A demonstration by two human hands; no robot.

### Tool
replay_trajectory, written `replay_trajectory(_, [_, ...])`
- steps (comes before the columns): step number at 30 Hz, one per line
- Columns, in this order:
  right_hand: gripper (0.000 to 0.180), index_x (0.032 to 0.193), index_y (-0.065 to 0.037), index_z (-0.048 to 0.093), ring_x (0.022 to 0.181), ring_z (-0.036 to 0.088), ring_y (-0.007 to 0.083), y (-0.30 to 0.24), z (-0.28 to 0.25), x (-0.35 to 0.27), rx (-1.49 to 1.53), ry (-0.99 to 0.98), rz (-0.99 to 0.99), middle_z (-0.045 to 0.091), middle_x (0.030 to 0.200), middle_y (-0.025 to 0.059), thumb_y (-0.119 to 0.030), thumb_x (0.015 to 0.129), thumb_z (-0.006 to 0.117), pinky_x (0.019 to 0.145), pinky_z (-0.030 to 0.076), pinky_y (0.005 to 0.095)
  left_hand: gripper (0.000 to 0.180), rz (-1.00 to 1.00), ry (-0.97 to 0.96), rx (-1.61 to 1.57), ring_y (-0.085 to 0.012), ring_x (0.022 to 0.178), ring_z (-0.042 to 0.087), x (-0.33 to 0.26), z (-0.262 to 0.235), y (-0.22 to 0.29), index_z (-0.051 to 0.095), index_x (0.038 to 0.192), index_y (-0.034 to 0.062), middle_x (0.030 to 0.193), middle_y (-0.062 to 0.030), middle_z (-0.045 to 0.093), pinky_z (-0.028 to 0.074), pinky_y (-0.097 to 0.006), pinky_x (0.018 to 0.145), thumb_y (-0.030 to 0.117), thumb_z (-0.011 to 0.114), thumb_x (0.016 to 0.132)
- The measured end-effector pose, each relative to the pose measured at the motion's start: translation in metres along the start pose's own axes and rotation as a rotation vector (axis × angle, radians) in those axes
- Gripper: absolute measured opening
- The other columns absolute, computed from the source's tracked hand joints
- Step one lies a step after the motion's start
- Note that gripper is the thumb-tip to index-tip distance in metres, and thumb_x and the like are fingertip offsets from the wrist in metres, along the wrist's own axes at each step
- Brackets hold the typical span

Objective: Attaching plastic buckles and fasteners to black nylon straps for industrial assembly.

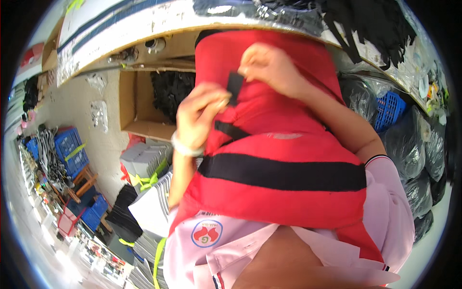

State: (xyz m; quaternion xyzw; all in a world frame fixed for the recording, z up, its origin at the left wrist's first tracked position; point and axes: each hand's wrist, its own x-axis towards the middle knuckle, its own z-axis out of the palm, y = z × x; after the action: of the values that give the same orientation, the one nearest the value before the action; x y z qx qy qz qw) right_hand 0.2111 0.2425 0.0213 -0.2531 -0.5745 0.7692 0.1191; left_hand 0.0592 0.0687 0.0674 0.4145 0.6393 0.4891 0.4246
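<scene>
A short, flat black strip (235, 86) is stretched between my two hands above the red apron (284, 115) on my lap. My left hand (199, 113), with a pale band at the wrist, pinches its lower end. At the upper end, the fingertips of my right hand (272, 67) are closed on the strip. Both hands are slightly blurred. Below them, another black strip (232, 130) lies on the apron, close to my left wrist. Whether the strip is cloth or another material I cannot tell.
An open cardboard box (147, 129) of black strips stands beneath the worktable (159, 21). More black strips (370, 29) hang over the table's right edge. Tied grey bundles (144, 159) sit left; a blue basket (389, 110) and black plastic bags (406, 144) crowd the right.
</scene>
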Motion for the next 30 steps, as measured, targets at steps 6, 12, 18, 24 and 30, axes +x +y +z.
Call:
replay_trajectory(6, [0.02, 0.098, -0.002, 0.061, 0.074, 0.062, 0.0139, 0.025, 0.004, -0.007, -0.198, -0.26, 0.089, 0.066, 0.084, 0.0076, -0.02, 0.089, 0.064, 0.068, 0.051, 0.0297, 0.04, -0.273, 0.228, 0.647, -0.0174, 0.082, 0.063, -0.05, -0.072, -0.027, 0.062, 0.116, 0.0004, 0.106, -0.0114, 0.061, 0.052, -0.027, 0.074, -0.002, 0.071, 0.077])
replay_trajectory(12, [0.015, 0.091, -0.003, 0.061, 0.079, 0.065, 0.0246, 0.02, -0.002, -0.015, -0.497, -0.326, 0.012, 0.067, 0.083, 0.0127, -0.017, 0.086, 0.062, 0.071, 0.049, 0.0363, 0.033, 0.15, 0.207, 0.267, -0.0159, 0.087, 0.064, 0.077, 0.007, 0.023, 0.061, 0.114, -0.0005, 0.1, -0.0106, 0.064, 0.05, -0.029, 0.078, 0.004, 0.07, 0.082])
replay_trajectory(18, [0.015, 0.091, -0.003, 0.061, 0.083, 0.065, 0.0268, 0.013, -0.011, -0.017, -0.579, -0.361, 0.053, 0.067, 0.084, 0.0138, -0.018, 0.087, 0.06, 0.074, 0.049, 0.0379, 0.088, 0.364, 0.154, 0.832, -0.0394, 0.109, 0.058, 0.23, 0.066, 0.038, 0.039, 0.137, 0.0011, 0.117, -0.0268, 0.059, 0.046, -0.044, 0.093, 0.05, 0.075, 0.073])
replay_trajectory(24, [0.016, 0.096, 0.0, 0.061, 0.084, 0.065, 0.0263, 0.018, -0.029, -0.019, -0.598, -0.278, 0.064, 0.066, 0.088, 0.0148, -0.014, 0.088, 0.06, 0.076, 0.05, 0.0369, 0.062, 0.413, 0.11, 1.155, -0.0384, 0.107, 0.054, 0.259, 0.096, 0.024, 0.052, 0.13, 0.0206, 0.121, -0.0175, 0.052, 0.048, -0.042, 0.089, 0.027, 0.074, 0.072])
replay_trajectory(30, [0.016, 0.091, -0.002, 0.062, 0.081, 0.065, 0.0294, 0.021, -0.03, -0.018, -0.617, -0.3, 0.053, 0.067, 0.085, 0.0145, -0.017, 0.087, 0.06, 0.074, 0.049, 0.0398, 0.029, 0.377, 0.207, 0.783, -0.0366, 0.088, 0.061, 0.288, 0.072, 0.013, 0.07, 0.099, 0.0132, 0.094, -0.0189, 0.061, 0.05, -0.04, 0.082, 0.015, 0.073, 0.07])
